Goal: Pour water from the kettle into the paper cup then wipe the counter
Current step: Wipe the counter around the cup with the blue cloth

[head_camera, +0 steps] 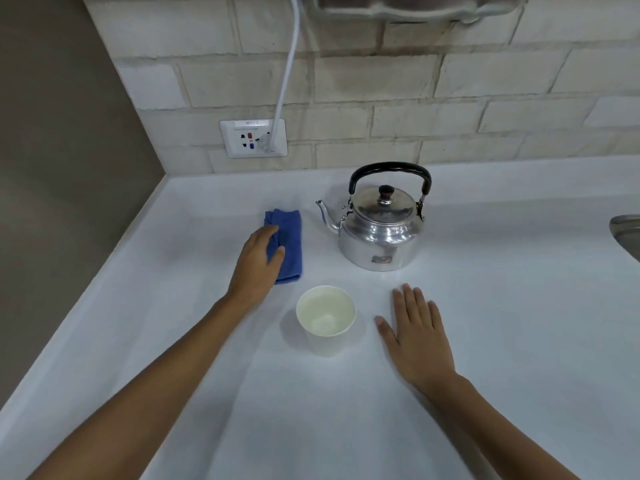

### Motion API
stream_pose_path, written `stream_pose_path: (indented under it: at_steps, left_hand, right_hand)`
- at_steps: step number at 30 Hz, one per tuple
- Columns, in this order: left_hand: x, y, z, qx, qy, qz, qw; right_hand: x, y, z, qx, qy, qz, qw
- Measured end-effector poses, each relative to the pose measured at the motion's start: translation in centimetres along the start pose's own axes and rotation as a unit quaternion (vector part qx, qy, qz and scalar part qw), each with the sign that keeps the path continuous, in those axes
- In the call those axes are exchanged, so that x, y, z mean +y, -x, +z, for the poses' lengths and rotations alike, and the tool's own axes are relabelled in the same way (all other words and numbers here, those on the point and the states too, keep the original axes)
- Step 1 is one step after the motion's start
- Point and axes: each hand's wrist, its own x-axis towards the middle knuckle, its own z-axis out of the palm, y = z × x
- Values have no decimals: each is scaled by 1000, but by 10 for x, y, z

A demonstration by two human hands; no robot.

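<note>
A shiny metal kettle (381,230) with a black handle stands upright on the white counter (485,341), spout pointing left. In front of it stands a white paper cup (325,320) with water in it. A folded blue cloth (289,244) lies left of the kettle. My left hand (256,261) rests on the cloth's left edge, fingers and thumb curled over it. My right hand (415,337) lies flat on the counter just right of the cup, fingers spread, holding nothing.
A brick-tiled wall runs along the back with a power socket (254,138) and a white cable (287,74) plugged in. A brown wall closes the left side. The metal rim of a sink (627,233) shows at the right edge.
</note>
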Motion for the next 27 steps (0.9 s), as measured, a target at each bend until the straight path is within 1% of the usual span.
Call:
stream_pose_path:
  at_steps: [3,5,7,10,13,16,19,21,22,23,25,27]
  left_hand:
    - [-8,-39,27,-34,-93,-10,995]
    - [-18,-58,42,-65,-173,-21,983]
    - [-29,-71,54,-87,-222,-45,970]
    - [-40,-81,66,-90,-261,-57,959]
    - [-41,-82,71,-105,-266,-39,957]
    - [-35,-68,70,-147,-263,23,953]
    - [-26,-35,65,-166,-247,151,943]
    - [-29,-7,53,-182,-236,236,925]
    - [-34,5,44,-202,-226,264,916]
    - [-40,14,34,-225,-217,279,908]
    - [-48,21,15,-270,-194,274,903]
    - [-50,11,9,-278,-192,259,905]
  right_hand:
    - [-1,1,3,12,8,2,1000]
    - [-1,0,4,13,15,4,1000]
    - [-1,1,5,10,25,6,1000]
    - [-3,2,4,6,36,7,999]
    - [-5,2,3,7,35,6,999]
    - [-5,2,3,8,45,5,999]
    - [-4,2,3,6,45,1,999]
    - [-2,1,2,4,42,-2,999]
    - [-2,1,2,4,42,-4,999]
    - [-2,2,1,4,44,-6,999]
    - [-2,2,2,4,47,-4,999]
    - [-3,2,3,4,47,0,999]
